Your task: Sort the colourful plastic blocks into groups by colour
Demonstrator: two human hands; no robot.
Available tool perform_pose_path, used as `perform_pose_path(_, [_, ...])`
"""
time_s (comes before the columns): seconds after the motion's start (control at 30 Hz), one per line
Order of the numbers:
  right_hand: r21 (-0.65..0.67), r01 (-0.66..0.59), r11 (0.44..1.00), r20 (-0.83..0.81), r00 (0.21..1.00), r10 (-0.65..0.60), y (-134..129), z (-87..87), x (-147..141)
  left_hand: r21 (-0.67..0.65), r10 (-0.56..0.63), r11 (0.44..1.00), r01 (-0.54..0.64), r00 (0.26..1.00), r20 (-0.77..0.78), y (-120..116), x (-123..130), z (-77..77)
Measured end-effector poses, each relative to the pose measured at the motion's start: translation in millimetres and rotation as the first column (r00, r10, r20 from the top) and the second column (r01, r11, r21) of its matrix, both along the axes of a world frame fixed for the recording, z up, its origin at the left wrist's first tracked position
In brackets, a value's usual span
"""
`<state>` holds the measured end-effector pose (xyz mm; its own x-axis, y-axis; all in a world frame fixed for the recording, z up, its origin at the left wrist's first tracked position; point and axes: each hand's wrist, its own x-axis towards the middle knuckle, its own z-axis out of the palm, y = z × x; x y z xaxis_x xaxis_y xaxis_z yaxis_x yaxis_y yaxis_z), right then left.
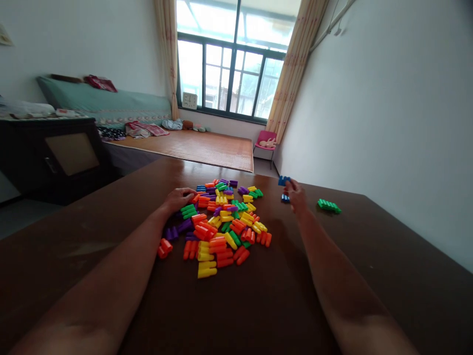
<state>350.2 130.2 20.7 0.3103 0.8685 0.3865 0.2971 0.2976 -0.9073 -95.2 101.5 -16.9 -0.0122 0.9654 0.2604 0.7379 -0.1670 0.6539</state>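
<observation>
My right hand [296,195] pinches a blue toy building block [284,180] above the right part of the table. Just below that block, a second blue piece [285,198] shows beside my fingers. At the left edge of a loose pile of coloured blocks rests my left hand [180,198], fingers stretched towards the pile. Its fingertips are at an orange block [197,198], and I see nothing held in them. Green blocks [188,211] lie just nearer to me than that hand. The pile also has yellow blocks [207,268] and purple blocks [185,225].
A row of green blocks [328,205] lies on the dark brown table [273,296], right of my right hand. One orange piece [164,248] sits beside my left forearm. Beyond are a low bed [207,145], a dark cabinet [66,153] and a pink chair [265,138].
</observation>
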Motion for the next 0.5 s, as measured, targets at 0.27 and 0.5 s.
perform_pose_path(0.27, [-0.145, 0.652, 0.744, 0.545, 0.681, -0.490, 1, -49.1, 124, 0.000, 0.006, 1.000, -0.006, 1.000, -0.006, 4, -3, -3.4])
perform_pose_path(0.5, [-0.177, 0.671, 0.720, 0.709, 0.594, -0.379, -5, -52.6, 119, -0.005, 0.005, 1.000, -0.005, 0.999, -0.033, 1, -1, 0.2])
